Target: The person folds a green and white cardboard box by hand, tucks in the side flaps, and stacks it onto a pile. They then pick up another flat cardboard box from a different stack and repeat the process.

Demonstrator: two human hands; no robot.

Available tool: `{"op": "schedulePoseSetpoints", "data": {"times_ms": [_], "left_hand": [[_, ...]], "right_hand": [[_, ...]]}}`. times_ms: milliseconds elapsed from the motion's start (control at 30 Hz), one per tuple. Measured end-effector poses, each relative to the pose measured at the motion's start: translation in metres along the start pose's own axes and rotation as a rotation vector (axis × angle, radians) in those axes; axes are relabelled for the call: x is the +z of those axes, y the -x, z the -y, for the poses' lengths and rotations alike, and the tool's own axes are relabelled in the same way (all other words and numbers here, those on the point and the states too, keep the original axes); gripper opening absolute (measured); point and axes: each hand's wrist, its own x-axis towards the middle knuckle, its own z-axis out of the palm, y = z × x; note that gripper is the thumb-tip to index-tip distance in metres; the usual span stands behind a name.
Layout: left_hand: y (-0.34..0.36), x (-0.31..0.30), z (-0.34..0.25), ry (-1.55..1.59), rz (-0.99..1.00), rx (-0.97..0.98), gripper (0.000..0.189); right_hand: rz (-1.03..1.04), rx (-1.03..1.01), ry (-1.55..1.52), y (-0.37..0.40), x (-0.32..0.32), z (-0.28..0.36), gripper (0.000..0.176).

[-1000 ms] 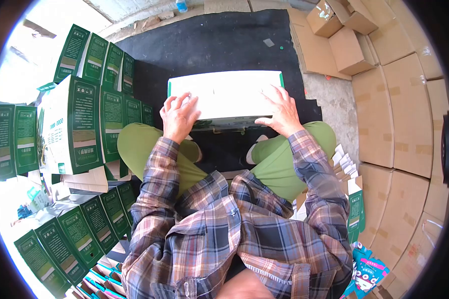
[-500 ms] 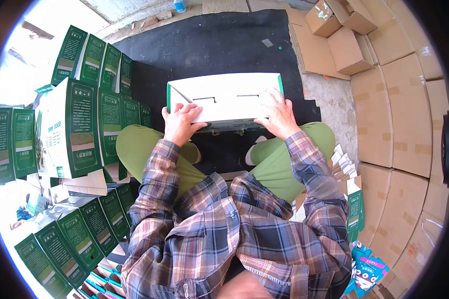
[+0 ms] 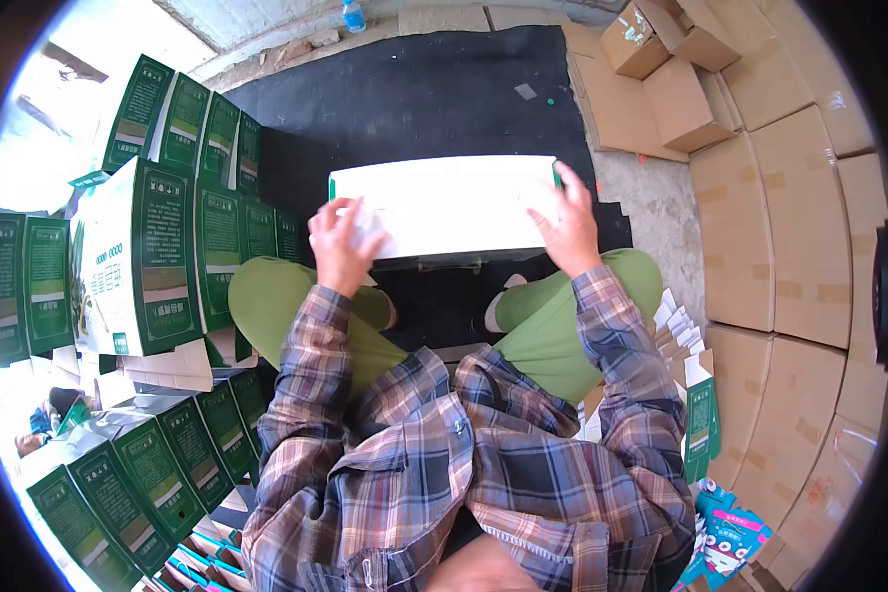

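A white cardboard box (image 3: pixel 454 202) with green edges sits in front of my crossed legs, its plain white face upward. My left hand (image 3: pixel 340 242) is at the near left corner, fingers bent onto the face and slightly smeared by motion. At the right end, my right hand (image 3: pixel 569 222) grips the box's edge, thumb over the white face and fingers along the side. The underside of the box is hidden.
Green printed boxes (image 3: pixel 168 257) stand in rows at my left. Brown cartons (image 3: pixel 730 227) are stacked along the right, with an opened carton (image 3: pixel 686 104) at the far right. Black sheeting (image 3: pixel 414 89) covers the floor ahead. A blue bottle (image 3: pixel 353 15) stands at the back.
The slots on the box's upper face no longer show; it now looks plain white. My right hand has shifted outward to the right edge, and my left hand has moved slightly left and nearer.
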Motion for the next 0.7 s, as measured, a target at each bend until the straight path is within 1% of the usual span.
{"op": "schedulePoseSetpoints", "data": {"times_ms": [33, 100, 167, 200, 233, 267, 300, 333, 367, 433, 467, 500, 533, 567, 633, 667, 700], "left_hand": [[-0.006, 0.003, 0.01, -0.003, -0.161, -0.035, 0.046], [-0.024, 0.001, 0.034, 0.31, -0.147, -0.401, 0.043], [-0.037, 0.007, 0.041, 0.849, -0.074, -0.7, 0.045], [-0.034, 0.02, 0.061, 0.908, 0.012, -0.736, 0.051], [-0.038, 0.023, 0.066, 0.967, 0.097, -0.769, 0.059], [-0.039, 0.026, 0.068, 1.053, 0.173, -0.945, 0.06], [-0.037, 0.022, 0.06, 1.131, 0.257, -1.13, 0.061], [-0.034, 0.026, 0.065, 1.177, 0.24, -1.083, 0.062], [-0.034, 0.025, 0.065, 1.177, 0.24, -1.081, 0.062], [-0.035, 0.019, 0.061, 1.279, 0.242, -1.003, 0.056], [-0.036, 0.018, 0.059, 1.284, 0.242, -1.004, 0.056], [-0.036, 0.013, 0.055, 1.403, 0.199, -0.933, 0.052], [-0.037, 0.011, 0.053, 1.519, 0.153, -0.855, 0.049], [-0.036, 0.009, 0.055, 1.543, 0.079, -0.769, 0.043], [-0.038, -0.006, 0.052, 1.625, -0.003, -0.613, 0.039], [-0.035, -0.003, 0.064, 1.603, -0.061, -0.599, 0.037], [-0.033, -0.003, 0.074, 1.625, -0.016, -0.562, 0.037]], "right_hand": [[-0.104, 0.092, -0.021, -0.007, 0.002, -0.009, 0.041], [-0.053, 0.519, -0.319, -0.022, -0.004, -0.023, 0.042], [-0.01, 0.76, -0.575, -0.026, 0.022, -0.062, 0.046], [0.109, 0.826, -0.724, -0.021, 0.041, -0.087, 0.051], [0.273, 0.875, -0.74, -0.022, 0.038, -0.078, 0.059], [0.352, 1.055, -0.748, -0.021, 0.031, -0.07, 0.064], [0.437, 1.242, -0.751, -0.025, 0.015, -0.042, 0.069], [0.424, 1.194, -0.822, -0.018, 0.027, -0.062, 0.075], [0.422, 1.193, -0.822, -0.015, 0.033, -0.074, 0.075], [0.399, 1.022, -0.813, -0.02, 0.031, -0.073, 0.062], [0.345, 1.008, -0.801, -0.019, 0.027, -0.073, 0.059], [0.349, 1.011, -0.796, -0.017, 0.024, -0.073, 0.059], [0.253, 0.913, -0.866, -0.017, 0.022, -0.074, 0.057], [0.156, 0.812, -0.934, -0.017, 0.02, -0.074, 0.055], [0.021, 0.86, -1.181, -0.022, 0.002, -0.061, 0.047], [-0.011, 0.801, -1.24, -0.026, -0.003, -0.06, 0.044], [-0.043, 0.743, -1.296, -0.028, -0.006, -0.063, 0.04]]}}
